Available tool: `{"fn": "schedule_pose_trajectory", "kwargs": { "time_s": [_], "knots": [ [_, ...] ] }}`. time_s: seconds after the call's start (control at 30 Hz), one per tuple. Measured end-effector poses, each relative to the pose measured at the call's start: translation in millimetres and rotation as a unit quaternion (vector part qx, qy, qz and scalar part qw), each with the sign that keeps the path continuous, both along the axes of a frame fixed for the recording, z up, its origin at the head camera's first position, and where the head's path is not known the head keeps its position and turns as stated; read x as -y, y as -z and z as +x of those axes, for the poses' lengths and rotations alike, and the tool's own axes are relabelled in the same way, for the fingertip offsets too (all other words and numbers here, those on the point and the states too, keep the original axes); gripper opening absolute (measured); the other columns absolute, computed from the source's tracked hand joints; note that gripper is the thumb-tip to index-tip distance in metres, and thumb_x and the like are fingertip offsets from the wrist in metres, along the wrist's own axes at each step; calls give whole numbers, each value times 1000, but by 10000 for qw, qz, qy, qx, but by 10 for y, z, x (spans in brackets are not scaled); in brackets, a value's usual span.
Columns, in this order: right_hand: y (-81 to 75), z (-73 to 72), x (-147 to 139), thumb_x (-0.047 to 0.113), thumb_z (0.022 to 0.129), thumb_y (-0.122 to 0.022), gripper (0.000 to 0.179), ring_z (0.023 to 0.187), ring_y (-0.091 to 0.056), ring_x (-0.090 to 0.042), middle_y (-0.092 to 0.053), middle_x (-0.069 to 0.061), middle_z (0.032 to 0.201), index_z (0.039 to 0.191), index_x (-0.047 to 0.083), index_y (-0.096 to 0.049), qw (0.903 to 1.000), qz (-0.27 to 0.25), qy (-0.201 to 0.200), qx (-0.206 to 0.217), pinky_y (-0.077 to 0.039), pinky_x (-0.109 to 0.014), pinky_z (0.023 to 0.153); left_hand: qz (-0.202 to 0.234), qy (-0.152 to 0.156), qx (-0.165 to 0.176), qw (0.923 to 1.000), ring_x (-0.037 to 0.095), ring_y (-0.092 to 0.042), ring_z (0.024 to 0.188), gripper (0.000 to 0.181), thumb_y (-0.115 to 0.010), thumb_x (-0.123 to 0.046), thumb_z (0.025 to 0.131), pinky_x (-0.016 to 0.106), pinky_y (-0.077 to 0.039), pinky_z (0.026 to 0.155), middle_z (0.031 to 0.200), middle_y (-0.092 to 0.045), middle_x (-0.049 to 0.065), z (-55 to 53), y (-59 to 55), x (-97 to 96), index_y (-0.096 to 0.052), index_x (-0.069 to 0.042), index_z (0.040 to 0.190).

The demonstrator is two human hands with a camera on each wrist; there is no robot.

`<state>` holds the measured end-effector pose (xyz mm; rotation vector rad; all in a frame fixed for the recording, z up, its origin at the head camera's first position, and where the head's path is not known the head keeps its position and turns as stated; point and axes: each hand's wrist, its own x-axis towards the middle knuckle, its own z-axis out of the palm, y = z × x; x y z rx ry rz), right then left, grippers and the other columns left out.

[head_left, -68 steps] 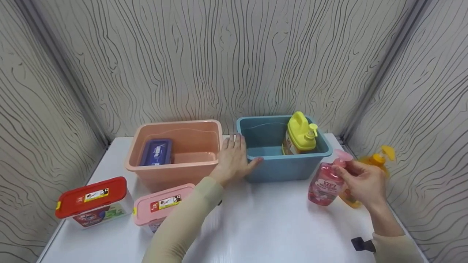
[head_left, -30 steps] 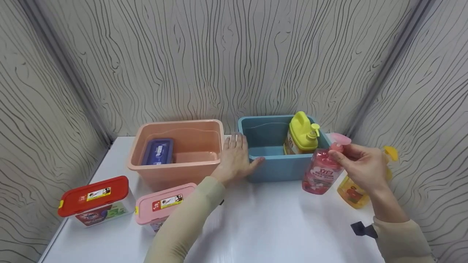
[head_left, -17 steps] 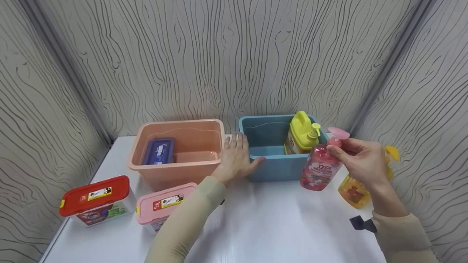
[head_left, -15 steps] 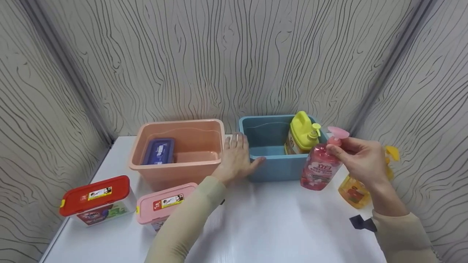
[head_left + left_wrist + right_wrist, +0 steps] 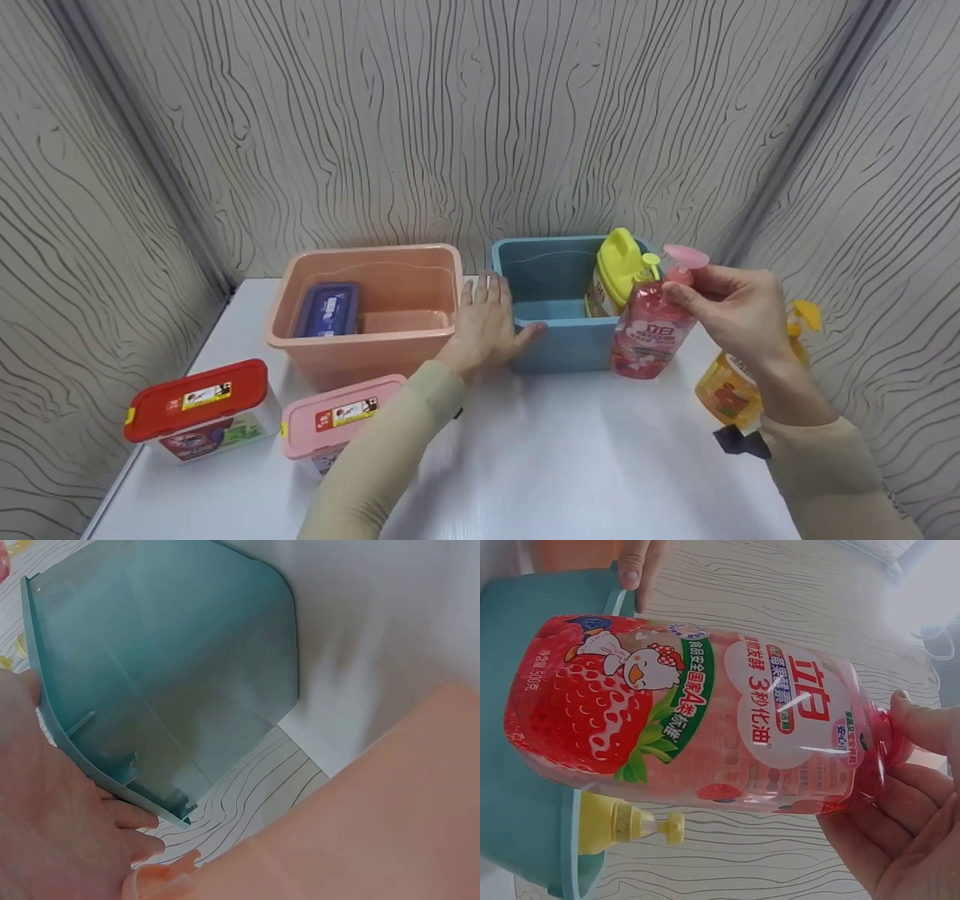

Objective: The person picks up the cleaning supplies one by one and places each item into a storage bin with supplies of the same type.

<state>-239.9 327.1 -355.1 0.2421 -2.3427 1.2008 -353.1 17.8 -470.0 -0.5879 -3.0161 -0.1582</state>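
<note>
My right hand (image 5: pixel 739 311) pinches a pink pump bottle of dish soap (image 5: pixel 651 330) by its neck, just under the pump head. In the right wrist view the dish soap (image 5: pixel 705 712) shows a strawberry label. It hangs before the front right of the blue bin (image 5: pixel 562 345); whether it touches the bin I cannot tell. A yellow pump jug (image 5: pixel 619 274) stands inside that bin, partly hidden by the bottle. My left hand (image 5: pixel 486 326) rests with straight fingers on the blue bin's left rim, beside the peach bin (image 5: pixel 367 345).
Inside the peach bin lies a dark blue box (image 5: pixel 328 311). A red-lidded tub (image 5: pixel 199 409) and a pink-lidded tub (image 5: pixel 341 420), partly behind the left sleeve, stand at the front left. An orange pump bottle (image 5: pixel 727 390) stands behind the right wrist. Patterned walls enclose the table.
My right hand has lifted the pink dish soap bottle and carried it leftward, from beside the orange bottle to the front of the blue bin. The left hand has stayed in place.
</note>
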Motion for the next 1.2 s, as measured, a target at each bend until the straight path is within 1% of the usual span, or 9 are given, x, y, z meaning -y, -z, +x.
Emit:
{"fn": "schedule_pose_trajectory", "kwargs": {
  "time_s": [0.1,0.27,0.43,0.5,0.67,0.73,0.83,1.0,1.2],
  "knots": [
    [-51,-27,32,13,98,-88,34,87,-77,9,-76,36,96,128,-3,-82,10000,-28,-37,-35,-62,-10,81,0,7,14,10000,36,-22,178,114,-29,-86,106,55,-14,147,187,-24,23,-5,5,4,-21,2,178],
    [-129,-91,89,16,99,-88,36,87,-77,8,-77,33,98,129,-2,-82,9999,-102,-93,-51,-62,-10,82,56,20,51,10000,37,-22,178,114,-30,-86,106,55,-13,147,188,-23,23,-6,4,14,-19,2,178],
    [-197,-160,157,17,100,-86,32,80,-74,3,-80,26,95,126,-1,-84,9996,-175,-199,-105,-64,-12,78,93,33,81,9999,37,-21,178,114,-30,-86,106,55,-13,147,188,-22,23,1,-9,15,-19,2,178],
    [-220,-192,187,18,100,-86,31,78,-74,1,-82,20,96,124,-2,-84,9992,-223,-295,-120,-64,-14,78,100,34,80,9999,37,-21,178,114,-31,-86,106,55,-13,147,188,-22,23,2,-11,13,-19,2,178],
    [-268,-275,258,16,101,-86,31,84,-76,-1,-82,21,99,125,-2,-84,9981,-369,-486,-105,-65,-15,83,98,21,107,9999,37,-19,178,114,-31,-86,106,55,-13,147,188,-20,22,3,-5,8,-18,2,178],
    [-287,-313,283,14,100,-86,31,85,-77,0,-81,26,99,127,-2,-83,9976,-440,-518,-109,-65,-15,83,104,9,109,9999,36,-19,178,115,-32,-86,106,56,-13,147,188,-20,22,0,-1,5,-18,2,178],
    [-317,-380,326,11,99,-86,31,85,-78,2,-81,28,98,127,-2,-83,9965,-554,-606,-147,-65,-15,82,43,-15,66,10000,37,-21,178,115,-31,-86,106,56,-14,147,188,-22,22,-9,3,-1,-19,2,178],
    [-360,-493,401,7,98,-86,28,85,-79,1,-81,28,96,124,-5,-83,9940,-655,-837,-246,-66,-16,81,-27,-36,61,10000,38,-22,178,115,-29,-87,106,56,-14,147,188,-24,21,-1,-4,2,-19,2,178],
    [-387,-604,475,10,99,-86,26,82,-76,-1,-81,26,95,121,-4,-85,9938,-650,-870,-258,-66,-16,80,84,24,121,9999,38,-20,178,114,-29,-86,106,57,-14,146,188,-21,21,14,-8,7,-17,1,179]
  ]
}}
